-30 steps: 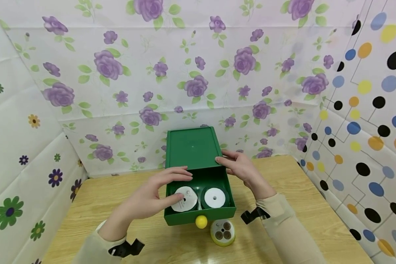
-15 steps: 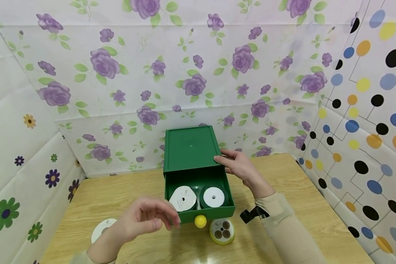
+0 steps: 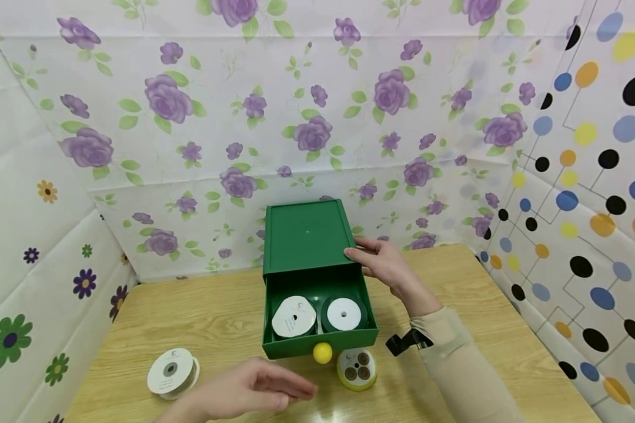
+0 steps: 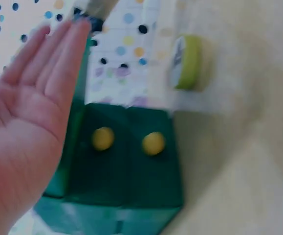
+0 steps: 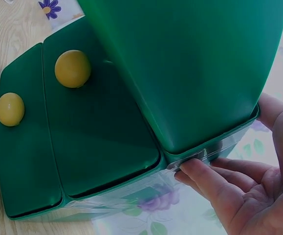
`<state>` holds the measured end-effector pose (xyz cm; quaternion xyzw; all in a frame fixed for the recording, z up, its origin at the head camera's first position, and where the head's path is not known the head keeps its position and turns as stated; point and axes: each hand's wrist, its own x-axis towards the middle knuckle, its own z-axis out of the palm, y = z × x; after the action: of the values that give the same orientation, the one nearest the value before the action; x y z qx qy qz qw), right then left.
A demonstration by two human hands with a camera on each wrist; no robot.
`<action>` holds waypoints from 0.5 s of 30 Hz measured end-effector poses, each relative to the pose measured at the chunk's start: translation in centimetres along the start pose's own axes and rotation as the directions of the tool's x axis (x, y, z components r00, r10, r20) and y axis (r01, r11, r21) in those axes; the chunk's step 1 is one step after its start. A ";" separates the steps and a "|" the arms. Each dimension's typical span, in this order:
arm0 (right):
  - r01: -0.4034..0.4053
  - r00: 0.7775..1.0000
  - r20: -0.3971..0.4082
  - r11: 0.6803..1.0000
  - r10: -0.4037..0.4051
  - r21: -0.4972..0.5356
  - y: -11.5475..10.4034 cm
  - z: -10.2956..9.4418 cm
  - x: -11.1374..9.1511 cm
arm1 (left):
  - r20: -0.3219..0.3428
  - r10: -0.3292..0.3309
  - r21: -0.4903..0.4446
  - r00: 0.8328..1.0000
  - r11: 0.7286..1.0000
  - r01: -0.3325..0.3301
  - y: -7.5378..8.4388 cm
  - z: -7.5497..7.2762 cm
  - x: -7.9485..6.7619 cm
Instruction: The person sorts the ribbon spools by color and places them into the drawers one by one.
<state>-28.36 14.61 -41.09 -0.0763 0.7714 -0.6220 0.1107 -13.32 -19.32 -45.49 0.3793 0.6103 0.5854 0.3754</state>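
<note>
A green drawer box (image 3: 307, 235) stands on the table with its top drawer (image 3: 283, 351) pulled out by a yellow knob side facing me. Inside that drawer lie a white-faced ribbon spool (image 3: 284, 322) at left and a dark green ribbon spool (image 3: 356, 332) at right. My right hand (image 3: 391, 269) holds the box's right side, thumb over the top edge; the right wrist view shows its fingers (image 5: 207, 181) against the side. In front of the drawer hovers my left hand (image 3: 254, 388), fingers extended and holding nothing. Two shut lower drawers (image 4: 126, 181) show in the left wrist view.
A white ribbon spool (image 3: 161, 380) lies on the wooden table (image 3: 201, 311) at left. Just before the open drawer, a yellow ribbon spool (image 3: 358, 385) lies flat. Patterned cloth walls (image 3: 233, 235) enclose the table's back and sides.
My left hand has drawn back from over the drawer toward the front, uncovering the left spool and the white spool on the table. My right hand has stayed on the box.
</note>
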 end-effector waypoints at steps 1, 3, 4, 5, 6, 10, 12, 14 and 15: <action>-0.001 1.000 -0.002 1.000 0.001 -0.002 0.0 0.0 0.0 | -0.035 -0.039 -0.035 0.999 0.999 0.038 -0.4 0.2 0.2; -0.004 1.000 -0.004 1.000 0.004 -0.006 0.0 0.0 0.0 | -0.102 -0.096 -0.109 0.990 0.990 0.084 -1.1 0.7 0.7; -0.006 1.000 -0.004 1.000 0.006 -0.008 0.0 0.0 0.0 | -0.124 -0.113 -0.142 0.986 0.985 0.095 -1.5 1.0 0.9; -0.008 1.000 -0.003 1.000 0.008 -0.009 0.0 0.0 0.1 | -0.144 -0.125 -0.171 0.982 0.980 0.100 -1.7 1.2 1.2; -0.010 1.000 -0.003 1.000 0.010 -0.009 0.0 0.0 0.1 | -0.164 -0.137 -0.193 0.977 0.976 0.104 -2.0 1.5 1.5; -0.011 1.000 -0.002 1.000 0.011 -0.001 0.0 -0.1 0.1 | -0.220 -0.168 -0.290 0.961 0.952 0.100 -2.4 2.4 2.5; -0.009 1.000 -0.004 1.000 0.010 0.003 0.0 0.0 0.1 | -0.245 -0.184 -0.370 0.952 0.925 0.083 -2.5 2.9 2.9; -0.008 1.000 -0.003 1.000 0.008 0.005 -0.1 0.0 0.0 | -0.260 -0.194 -0.441 0.946 0.895 0.062 -2.4 3.2 3.2; -0.007 1.000 -0.002 1.000 0.007 0.005 -0.1 0.0 0.0 | -0.266 -0.196 -0.466 0.944 0.883 0.052 -2.4 3.3 3.3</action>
<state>-28.37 14.59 -41.01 -0.0725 0.7702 -0.6237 0.1122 -11.80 -14.96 -48.06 0.1462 0.5308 0.7372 0.3916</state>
